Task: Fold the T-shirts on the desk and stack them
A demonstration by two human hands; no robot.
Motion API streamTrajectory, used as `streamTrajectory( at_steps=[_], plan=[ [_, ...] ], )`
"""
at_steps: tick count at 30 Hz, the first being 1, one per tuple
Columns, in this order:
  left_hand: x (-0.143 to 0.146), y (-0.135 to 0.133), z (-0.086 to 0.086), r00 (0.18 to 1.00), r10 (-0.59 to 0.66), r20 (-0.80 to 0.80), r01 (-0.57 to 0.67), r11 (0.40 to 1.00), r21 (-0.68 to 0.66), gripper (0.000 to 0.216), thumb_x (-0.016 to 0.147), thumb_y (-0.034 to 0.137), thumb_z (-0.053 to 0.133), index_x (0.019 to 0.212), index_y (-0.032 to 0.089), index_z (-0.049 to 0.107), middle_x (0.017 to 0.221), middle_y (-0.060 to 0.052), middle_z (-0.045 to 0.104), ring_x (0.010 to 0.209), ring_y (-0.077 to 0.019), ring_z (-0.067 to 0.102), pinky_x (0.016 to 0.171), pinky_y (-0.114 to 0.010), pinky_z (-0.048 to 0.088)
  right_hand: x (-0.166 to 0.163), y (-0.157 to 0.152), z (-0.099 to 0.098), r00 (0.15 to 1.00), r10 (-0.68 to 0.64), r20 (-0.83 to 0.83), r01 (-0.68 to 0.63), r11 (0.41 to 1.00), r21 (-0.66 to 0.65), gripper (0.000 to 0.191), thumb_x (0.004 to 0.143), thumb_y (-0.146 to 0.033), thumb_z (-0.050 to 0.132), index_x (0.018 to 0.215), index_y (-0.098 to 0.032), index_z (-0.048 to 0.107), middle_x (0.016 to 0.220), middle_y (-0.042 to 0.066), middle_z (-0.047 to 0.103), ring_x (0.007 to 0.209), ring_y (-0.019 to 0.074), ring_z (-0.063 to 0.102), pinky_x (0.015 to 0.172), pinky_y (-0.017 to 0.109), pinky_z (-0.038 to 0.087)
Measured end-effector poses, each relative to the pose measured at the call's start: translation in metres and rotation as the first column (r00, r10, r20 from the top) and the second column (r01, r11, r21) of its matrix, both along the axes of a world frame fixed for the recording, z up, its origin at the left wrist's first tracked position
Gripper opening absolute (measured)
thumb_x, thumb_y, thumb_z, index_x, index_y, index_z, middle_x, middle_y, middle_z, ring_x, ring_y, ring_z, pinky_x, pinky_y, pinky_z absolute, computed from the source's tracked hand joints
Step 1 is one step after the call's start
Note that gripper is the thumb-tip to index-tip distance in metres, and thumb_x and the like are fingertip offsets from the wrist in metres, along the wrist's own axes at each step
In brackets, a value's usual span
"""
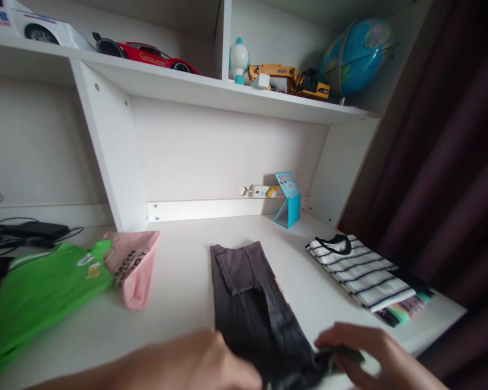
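Observation:
A black long-sleeved top (pixel 244 314) lies on the white desk in front of me, its sides turned in to a narrow strip and one sleeve laid down along it. At its near left edge is my left hand (pixel 195 363), blurred and closed, with its fingertips against the cloth and partly out of frame. On the opposite side my right hand (pixel 366 346) pinches the near right corner of the top between thumb and fingers. The cloth bunches there and smears with motion.
To the left, a green shirt (pixel 52 287) overlaps a pink one (pixel 140 271). Folded striped shirt (pixel 361 271) lies on other clothing at right. A blue stand-up card (pixel 290 203), power strip (pixel 262 191) and cables (pixel 36 230) sit behind. Toys and a globe (pixel 360 57) occupy the shelf.

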State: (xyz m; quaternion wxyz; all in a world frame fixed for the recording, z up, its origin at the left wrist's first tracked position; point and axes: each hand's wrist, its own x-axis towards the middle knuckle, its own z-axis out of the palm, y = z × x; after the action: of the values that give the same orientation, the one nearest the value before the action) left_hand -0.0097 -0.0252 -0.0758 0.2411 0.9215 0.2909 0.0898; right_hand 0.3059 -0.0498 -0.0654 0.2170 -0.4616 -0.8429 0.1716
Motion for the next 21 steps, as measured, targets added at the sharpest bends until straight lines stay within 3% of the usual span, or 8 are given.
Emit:
streamTrajectory(
  at_steps=[2, 4, 6, 8, 12, 15, 18, 21],
  plan=[
    [-0.002, 0.045, 0.038, 0.988, 0.128, 0.084, -0.122, 0.990, -0.077, 0.021, 0.081, 0.034, 0.050, 0.093, 0.026, 0.065, 0.082, 0.001, 0.066, 0.076, -0.0153, 0.059, 0.068, -0.023, 0.043, -0.005, 0.047, 0.014, 0.995, -0.091, -0.036, 0.091, 0.996, 0.008, 0.026, 0.087, -0.037, 0.045, 0.101, -0.026, 0.062, 0.095, 0.003, 0.066, 0.083, 0.0196, 0.061, 0.069, 0.027, 0.049],
    [-0.002, 0.100, 0.051, 0.964, 0.221, 0.148, -0.189, 0.961, -0.201, 0.027, 0.077, 0.037, 0.053, 0.094, 0.019, 0.064, 0.087, -0.002, 0.065, 0.080, -0.0166, 0.057, 0.067, -0.022, 0.042, -0.016, 0.107, 0.013, 0.997, -0.077, -0.023, 0.076, 0.995, -0.065, 0.021, 0.086, -0.029, 0.047, 0.099, -0.018, 0.060, 0.086, 0.002, 0.064, 0.079, 0.0167, 0.059, 0.069, 0.026, 0.048],
    [-0.001, 0.155, 0.037, 0.947, 0.297, 0.124, -0.226, 0.886, -0.404, 0.028, 0.072, 0.039, 0.057, 0.085, 0.015, 0.064, 0.077, -0.002, 0.063, 0.071, -0.0154, 0.055, 0.060, -0.022, 0.042, -0.033, 0.166, 0.000, 0.995, -0.101, -0.012, 0.099, 0.991, -0.087, 0.017, 0.085, -0.018, 0.046, 0.095, -0.013, 0.059, 0.085, 0.003, 0.062, 0.078, 0.0139, 0.058, 0.071, 0.025, 0.047],
    [-0.002, 0.197, 0.011, 0.903, 0.415, 0.113, -0.312, 0.813, -0.492, 0.025, 0.063, 0.035, 0.062, 0.077, 0.015, 0.063, 0.068, 0.000, 0.061, 0.064, -0.0138, 0.053, 0.057, -0.021, 0.040, -0.049, 0.212, -0.018, 0.994, -0.109, 0.025, 0.111, 0.986, -0.124, 0.013, 0.085, -0.018, 0.050, 0.093, -0.011, 0.058, 0.083, 0.003, 0.061, 0.076, 0.0123, 0.058, 0.069, 0.026, 0.047],
    [-0.009, 0.232, -0.021, 0.880, 0.468, 0.079, -0.360, 0.766, -0.533, 0.026, 0.055, 0.031, 0.066, 0.074, 0.014, 0.063, 0.065, 0.001, 0.060, 0.062, -0.0137, 0.053, 0.055, -0.022, 0.040, -0.062, 0.253, -0.044, 0.991, -0.080, 0.111, 0.098, 0.980, -0.171, 0.021, 0.086, -0.032, 0.054, 0.092, -0.012, 0.058, 0.085, 0.001, 0.060, 0.073, 0.0113, 0.058, 0.066, 0.029, 0.050],
    [-0.016, 0.240, -0.020, 0.893, 0.439, 0.097, -0.351, 0.815, -0.461, 0.026, 0.058, 0.033, 0.064, 0.078, 0.015, 0.063, 0.069, 0.000, 0.062, 0.064, -0.0140, 0.054, 0.056, -0.022, 0.040, -0.059, 0.264, -0.048, 0.987, -0.076, 0.145, 0.095, 0.986, -0.134, 0.023, 0.086, -0.032, 0.054, 0.096, -0.013, 0.058, 0.093, 0.002, 0.060, 0.083, 0.0140, 0.058, 0.074, 0.033, 0.049],
    [-0.017, 0.247, -0.023, 0.876, 0.482, -0.010, -0.477, 0.864, -0.161, 0.015, 0.059, 0.027, 0.064, 0.070, 0.017, 0.063, 0.065, 0.002, 0.061, 0.065, -0.0143, 0.055, 0.056, -0.021, 0.039, -0.057, 0.270, -0.051, 0.977, -0.119, 0.179, 0.136, 0.987, -0.085, 0.024, 0.086, -0.032, 0.053, 0.101, -0.014, 0.057, 0.101, 0.004, 0.058, 0.091, 0.0160, 0.057, 0.080, 0.037, 0.047],
    [-0.011, 0.248, -0.039, 0.840, 0.537, -0.074, -0.529, 0.842, 0.103, 0.012, 0.058, 0.019, 0.066, 0.069, 0.019, 0.063, 0.072, 0.001, 0.063, 0.071, -0.0162, 0.057, 0.061, -0.022, 0.040, -0.061, 0.272, -0.061, 0.960, -0.176, 0.218, 0.192, 0.980, -0.057, 0.027, 0.086, -0.033, 0.053, 0.106, -0.014, 0.055, 0.108, 0.006, 0.056, 0.096, 0.0173, 0.055, 0.083, 0.039, 0.046]
  ],
)
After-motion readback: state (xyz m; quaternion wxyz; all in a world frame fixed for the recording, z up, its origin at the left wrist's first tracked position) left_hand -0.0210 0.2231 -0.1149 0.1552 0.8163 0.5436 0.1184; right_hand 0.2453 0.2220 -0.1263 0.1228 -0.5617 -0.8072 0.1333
